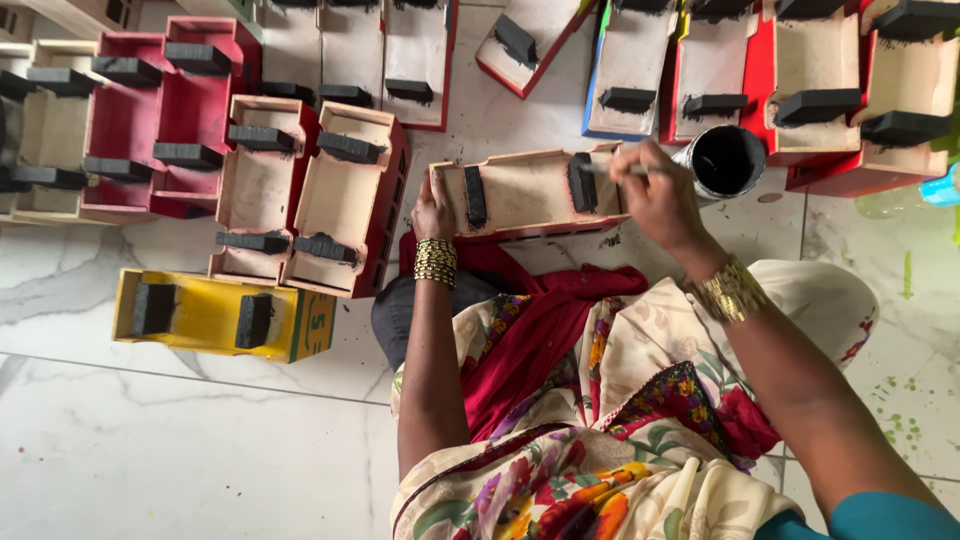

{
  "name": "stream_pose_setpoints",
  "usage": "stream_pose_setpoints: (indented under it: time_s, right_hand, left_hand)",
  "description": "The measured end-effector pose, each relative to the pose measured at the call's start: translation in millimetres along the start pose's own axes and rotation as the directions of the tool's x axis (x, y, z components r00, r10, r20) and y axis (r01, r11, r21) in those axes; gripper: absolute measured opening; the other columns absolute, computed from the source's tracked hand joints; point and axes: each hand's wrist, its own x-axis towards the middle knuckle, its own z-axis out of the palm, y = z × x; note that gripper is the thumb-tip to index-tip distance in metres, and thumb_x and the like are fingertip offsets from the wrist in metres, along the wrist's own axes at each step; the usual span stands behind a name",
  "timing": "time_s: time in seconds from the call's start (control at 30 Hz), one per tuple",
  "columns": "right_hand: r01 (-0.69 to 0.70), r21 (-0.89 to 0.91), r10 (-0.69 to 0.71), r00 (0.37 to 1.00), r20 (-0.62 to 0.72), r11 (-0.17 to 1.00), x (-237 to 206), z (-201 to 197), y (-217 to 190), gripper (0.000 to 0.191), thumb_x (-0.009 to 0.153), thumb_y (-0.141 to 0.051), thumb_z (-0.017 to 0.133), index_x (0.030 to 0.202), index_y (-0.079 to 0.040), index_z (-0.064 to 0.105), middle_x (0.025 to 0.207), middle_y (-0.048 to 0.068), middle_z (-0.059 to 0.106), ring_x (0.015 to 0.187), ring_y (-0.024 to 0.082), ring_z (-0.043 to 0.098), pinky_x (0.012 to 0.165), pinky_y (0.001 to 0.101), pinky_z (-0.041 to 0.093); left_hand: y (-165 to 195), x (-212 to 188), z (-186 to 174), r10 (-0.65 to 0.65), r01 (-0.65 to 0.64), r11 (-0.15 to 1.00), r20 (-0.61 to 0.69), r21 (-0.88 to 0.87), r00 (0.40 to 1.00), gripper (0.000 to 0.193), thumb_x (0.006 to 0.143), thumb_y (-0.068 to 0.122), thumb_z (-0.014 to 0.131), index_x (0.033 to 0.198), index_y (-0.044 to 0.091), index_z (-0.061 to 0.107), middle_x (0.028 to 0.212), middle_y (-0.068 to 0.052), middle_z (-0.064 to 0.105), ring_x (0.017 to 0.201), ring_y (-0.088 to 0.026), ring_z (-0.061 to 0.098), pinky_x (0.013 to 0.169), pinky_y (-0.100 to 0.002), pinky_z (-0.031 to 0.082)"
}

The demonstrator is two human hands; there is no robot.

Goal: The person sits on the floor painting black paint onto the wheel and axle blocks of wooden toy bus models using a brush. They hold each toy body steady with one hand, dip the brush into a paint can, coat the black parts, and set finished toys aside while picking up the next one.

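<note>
A pale wooden toy truck body (pixel 525 195) with red edges lies upside down on my lap, two black blocks glued across it. My left hand (pixel 433 212) holds its left end, fingers curled over the edge. My right hand (pixel 655 190) grips a thin paintbrush (pixel 612 169) whose tip touches the right black block (pixel 581 182). Gold bangles sit on both wrists. A round tin of black paint (pixel 725 160) stands just right of my right hand.
Many similar wooden toy bodies in red, blue and bare wood lie in rows on the marble floor (pixel 150 440) at the top and left. A yellow one (pixel 215 315) lies nearest at left. Green paint spots mark the floor at right.
</note>
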Motion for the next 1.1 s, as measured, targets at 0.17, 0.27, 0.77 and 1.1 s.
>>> stream_pose_setpoints:
  time_s: [0.17, 0.27, 0.77, 1.1]
  right_hand:
    - [-0.041, 0.085, 0.035, 0.997, 0.064, 0.996, -33, -19, -16, 0.008, 0.1, 0.006, 0.063, 0.098, 0.0, 0.058, 0.102, 0.016, 0.072, 0.101, 0.022, 0.075, 0.086, 0.0332, 0.064]
    - [-0.083, 0.125, 0.087, 0.996, -0.021, 0.989, -24, -18, -9, 0.006, 0.103, 0.005, 0.063, 0.1, 0.0, 0.06, 0.106, 0.016, 0.073, 0.097, 0.02, 0.073, 0.084, 0.032, 0.063]
    - [-0.031, 0.058, 0.036, 0.996, -0.081, 0.998, -53, -22, -9, 0.009, 0.106, 0.008, 0.059, 0.103, -0.001, 0.059, 0.111, 0.018, 0.073, 0.104, 0.022, 0.074, 0.089, 0.0322, 0.064]
    - [-0.118, 0.052, 0.123, 0.986, -0.109, 0.992, -51, 10, -4, 0.005, 0.104, 0.001, 0.063, 0.1, -0.001, 0.06, 0.107, 0.016, 0.075, 0.088, 0.013, 0.072, 0.071, 0.0263, 0.06]
  left_hand:
    - [-3, 1, 1, -0.043, 0.043, 0.999, 0.002, 0.009, 0.999, 0.067, 0.099, 0.066, 0.032, 0.145, 0.024, 0.058, 0.124, -0.023, 0.071, 0.118, -0.043, 0.065, 0.099, -0.05, 0.052]
    - [-3, 2, 1, -0.037, 0.037, 0.999, -0.005, 0.022, 0.999, 0.067, 0.099, 0.066, 0.033, 0.144, 0.023, 0.058, 0.125, -0.022, 0.07, 0.118, -0.043, 0.065, 0.099, -0.05, 0.052]
    - [1, 1, 0, -0.036, 0.036, 0.999, 0.002, 0.023, 0.999, 0.068, 0.099, 0.066, 0.033, 0.145, 0.022, 0.057, 0.126, -0.022, 0.069, 0.12, -0.044, 0.064, 0.101, -0.051, 0.05]
    - [22, -7, -12, -0.024, 0.024, 1.0, 0.011, 0.014, 1.0, 0.067, 0.099, 0.067, 0.031, 0.146, 0.025, 0.057, 0.126, -0.021, 0.07, 0.12, -0.043, 0.064, 0.1, -0.051, 0.051]
